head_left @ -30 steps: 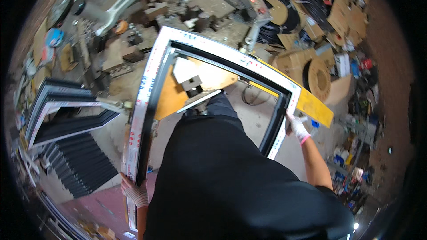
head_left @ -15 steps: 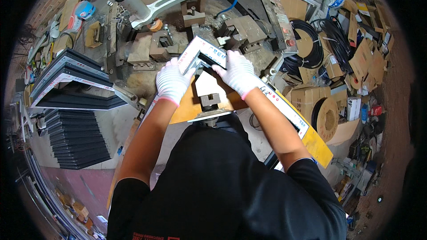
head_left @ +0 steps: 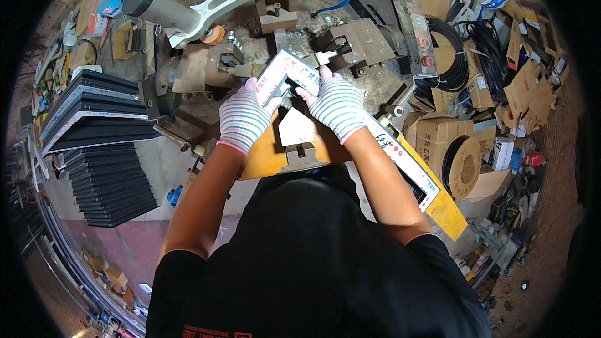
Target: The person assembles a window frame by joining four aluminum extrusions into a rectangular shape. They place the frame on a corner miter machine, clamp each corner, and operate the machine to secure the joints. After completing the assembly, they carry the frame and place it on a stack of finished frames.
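Note:
In front of my body is the corner of a metal window frame [head_left: 300,76], covered in white printed film. Its two legs meet at a mitre that points away from me. My left hand [head_left: 243,117], in a striped glove, is closed on the left leg, thumb toward the inside of the corner. On the other leg my right hand [head_left: 338,105], gloved alike, grips just past the joint, its thumb also inside. Below the inner corner sits a pale pointed block [head_left: 296,128] on a yellow plate [head_left: 258,164]. My left forearm hides most of the left leg.
Steel clamp blocks [head_left: 360,44] stand beyond the corner on the machine bed. A silver lever arm [head_left: 225,10] crosses behind. More dark frames [head_left: 94,109] are stacked at left, above dark profiles [head_left: 109,184]. Cardboard boxes [head_left: 432,141] and cable coils [head_left: 452,56] crowd the right.
The whole view has shifted slightly, so the machine and lever look nearer and larger. Both hands keep hold of the frame corner, with little visible movement.

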The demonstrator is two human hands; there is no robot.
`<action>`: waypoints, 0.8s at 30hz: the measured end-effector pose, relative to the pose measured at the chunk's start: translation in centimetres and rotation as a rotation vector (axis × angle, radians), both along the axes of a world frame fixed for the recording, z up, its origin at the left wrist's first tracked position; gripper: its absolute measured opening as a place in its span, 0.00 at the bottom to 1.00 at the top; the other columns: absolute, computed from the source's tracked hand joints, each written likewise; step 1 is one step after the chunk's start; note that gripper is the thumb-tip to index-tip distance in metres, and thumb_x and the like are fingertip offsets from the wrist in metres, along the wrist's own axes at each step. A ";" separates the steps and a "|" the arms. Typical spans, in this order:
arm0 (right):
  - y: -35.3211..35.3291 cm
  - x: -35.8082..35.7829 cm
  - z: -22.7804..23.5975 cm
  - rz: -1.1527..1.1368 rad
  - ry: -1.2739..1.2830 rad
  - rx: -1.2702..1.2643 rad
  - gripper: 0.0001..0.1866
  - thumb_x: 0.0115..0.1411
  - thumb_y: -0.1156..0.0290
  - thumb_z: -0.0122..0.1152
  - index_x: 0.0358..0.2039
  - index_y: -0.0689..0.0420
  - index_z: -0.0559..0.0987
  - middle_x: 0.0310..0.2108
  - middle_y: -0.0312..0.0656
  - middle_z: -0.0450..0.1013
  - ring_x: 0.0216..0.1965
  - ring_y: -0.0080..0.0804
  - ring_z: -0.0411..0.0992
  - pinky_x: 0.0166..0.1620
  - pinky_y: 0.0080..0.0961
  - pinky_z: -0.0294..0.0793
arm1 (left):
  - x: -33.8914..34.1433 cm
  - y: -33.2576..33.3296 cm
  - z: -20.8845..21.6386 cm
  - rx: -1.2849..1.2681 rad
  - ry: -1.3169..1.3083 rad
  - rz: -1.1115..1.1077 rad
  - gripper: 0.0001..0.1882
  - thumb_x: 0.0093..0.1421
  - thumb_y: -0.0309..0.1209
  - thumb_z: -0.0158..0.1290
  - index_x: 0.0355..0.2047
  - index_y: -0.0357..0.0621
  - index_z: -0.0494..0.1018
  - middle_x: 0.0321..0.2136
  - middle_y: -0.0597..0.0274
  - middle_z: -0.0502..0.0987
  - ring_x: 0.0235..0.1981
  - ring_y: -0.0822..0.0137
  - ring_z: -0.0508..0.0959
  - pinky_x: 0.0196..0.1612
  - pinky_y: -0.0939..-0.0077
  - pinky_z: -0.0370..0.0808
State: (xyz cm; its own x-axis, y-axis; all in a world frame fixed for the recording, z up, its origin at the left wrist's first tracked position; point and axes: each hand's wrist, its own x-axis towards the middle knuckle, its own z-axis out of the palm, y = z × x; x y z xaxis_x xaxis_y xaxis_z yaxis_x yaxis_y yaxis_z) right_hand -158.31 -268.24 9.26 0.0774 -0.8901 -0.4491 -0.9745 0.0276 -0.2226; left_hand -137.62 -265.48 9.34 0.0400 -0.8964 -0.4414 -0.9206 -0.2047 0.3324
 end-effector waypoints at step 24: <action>0.6 -1.6 -0.4 0.069 -0.132 -0.129 0.44 0.57 0.40 0.69 0.64 0.60 0.71 0.54 0.55 0.76 0.55 0.52 0.76 0.56 0.44 0.76 | -0.4 0.2 0.1 -0.012 -0.037 0.009 0.32 0.61 0.55 0.62 0.52 0.42 0.72 0.40 0.46 0.84 0.42 0.48 0.85 0.46 0.57 0.80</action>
State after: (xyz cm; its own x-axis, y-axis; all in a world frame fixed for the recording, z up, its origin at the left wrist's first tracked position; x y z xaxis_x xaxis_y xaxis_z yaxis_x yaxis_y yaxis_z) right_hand -159.95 -267.64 8.89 0.1912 -0.9300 -0.3140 -0.9353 -0.0755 -0.3458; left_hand -137.98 -265.31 9.49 0.0640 -0.9012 -0.4288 -0.9307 -0.2089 0.3003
